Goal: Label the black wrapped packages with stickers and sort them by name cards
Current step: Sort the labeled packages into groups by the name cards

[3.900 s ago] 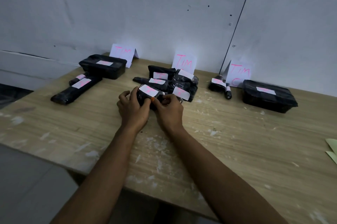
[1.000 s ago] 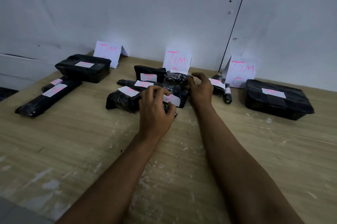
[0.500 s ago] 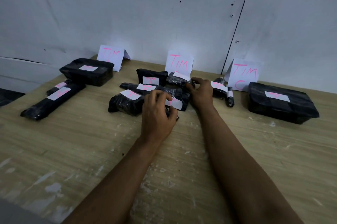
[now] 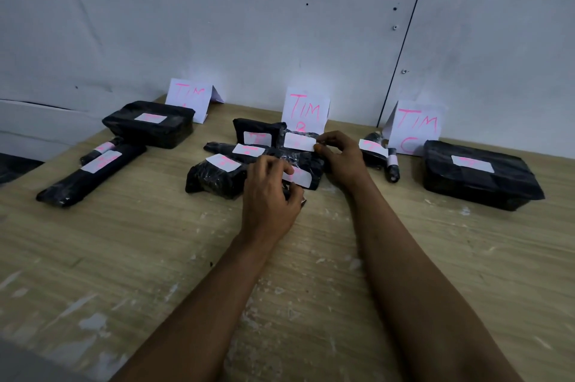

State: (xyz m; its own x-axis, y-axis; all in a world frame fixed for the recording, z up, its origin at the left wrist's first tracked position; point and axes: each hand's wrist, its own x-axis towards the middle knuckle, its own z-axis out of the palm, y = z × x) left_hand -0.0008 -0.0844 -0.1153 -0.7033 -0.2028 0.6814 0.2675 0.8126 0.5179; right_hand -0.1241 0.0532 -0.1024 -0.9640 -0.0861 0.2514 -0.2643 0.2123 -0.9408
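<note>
Middle pile of black packages (image 4: 264, 160) sits at the TIM B card (image 4: 305, 111), both hands on it.
Right hand (image 4: 340, 157) is nearer the rear package; thumb and forefinger pinch the right end of its white sticker (image 4: 299, 141), long axis left-right. Left hand (image 4: 269, 195) is arched, its fingers curled over the front package (image 4: 306, 178).

Both forearms are bare up to the frame's edge, with no sleeve showing. The left hand (image 4: 268, 195) and right hand (image 4: 340, 160) wear no gloves, rings or watch.
</note>
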